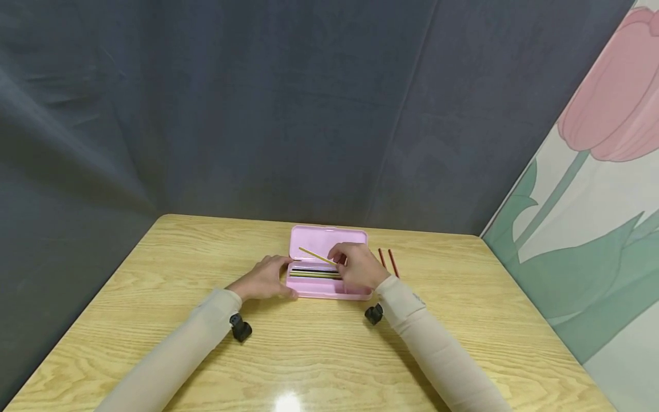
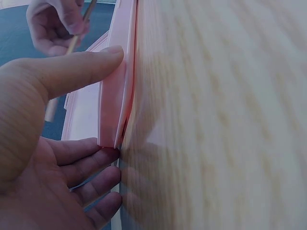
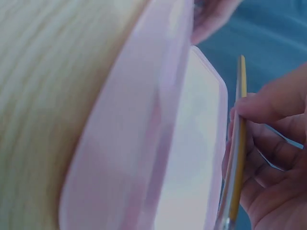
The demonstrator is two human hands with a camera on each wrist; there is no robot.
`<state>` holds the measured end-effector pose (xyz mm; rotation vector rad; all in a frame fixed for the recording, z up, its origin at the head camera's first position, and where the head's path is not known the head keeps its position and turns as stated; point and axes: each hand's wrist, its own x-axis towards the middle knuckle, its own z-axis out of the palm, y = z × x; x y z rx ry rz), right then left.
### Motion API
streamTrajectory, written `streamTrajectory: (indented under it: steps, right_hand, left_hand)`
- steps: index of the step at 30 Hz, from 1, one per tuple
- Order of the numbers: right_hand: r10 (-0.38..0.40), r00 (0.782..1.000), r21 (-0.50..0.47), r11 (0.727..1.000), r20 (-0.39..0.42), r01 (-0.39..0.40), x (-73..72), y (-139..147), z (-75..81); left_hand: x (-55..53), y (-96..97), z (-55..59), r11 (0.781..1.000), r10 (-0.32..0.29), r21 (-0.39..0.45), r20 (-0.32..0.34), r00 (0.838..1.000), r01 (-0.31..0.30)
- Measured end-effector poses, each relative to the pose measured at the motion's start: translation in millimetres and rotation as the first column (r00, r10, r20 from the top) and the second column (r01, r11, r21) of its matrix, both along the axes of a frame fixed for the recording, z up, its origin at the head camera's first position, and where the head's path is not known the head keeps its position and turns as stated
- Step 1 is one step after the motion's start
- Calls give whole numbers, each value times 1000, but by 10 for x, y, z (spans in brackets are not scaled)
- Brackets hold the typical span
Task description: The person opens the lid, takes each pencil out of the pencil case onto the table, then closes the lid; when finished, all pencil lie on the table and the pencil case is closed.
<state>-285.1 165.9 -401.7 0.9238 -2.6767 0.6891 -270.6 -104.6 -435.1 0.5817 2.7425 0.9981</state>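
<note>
A pink pencil case (image 1: 329, 296) stands with its lid (image 1: 314, 237) raised at the back, and several pencils (image 1: 311, 274) lie lengthwise inside. My left hand (image 1: 265, 278) holds its left end; in the left wrist view the thumb (image 2: 96, 69) presses the pink wall while the other fingers (image 2: 91, 163) reach the end. Over the right part of the case, my right hand (image 1: 358, 266) pinches a yellow pencil (image 1: 315, 255) between thumb and fingers. That pencil (image 3: 239, 158) slants above the others, a metal band near one end in the right wrist view.
Two dark red sticks, perhaps pencils (image 1: 393, 263), lie on the wooden table (image 1: 319, 355) to the right of the case. A dark curtain (image 1: 288, 114) hangs behind the table's far edge. On the right rises a panel with a tulip picture (image 1: 597, 229).
</note>
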Motion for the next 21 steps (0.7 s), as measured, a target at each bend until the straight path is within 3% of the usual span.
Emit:
streamTrajectory:
  steps: [7,13,21]
  right_hand:
    - [-74,996,-135,988,42,79,-8,169,129]
    - [-140,983,-245,955,118,166,-7,385,207]
    - [-325,937,-297,889,130,349,3,758,269]
  left_hand:
    - [6,-9,-5,1000,4,-4,1,1000,-4]
    - [9,-4,-5,1000,2,0,1,1000,-2]
    - [12,-3,1,1000,-5,10,5,1000,5]
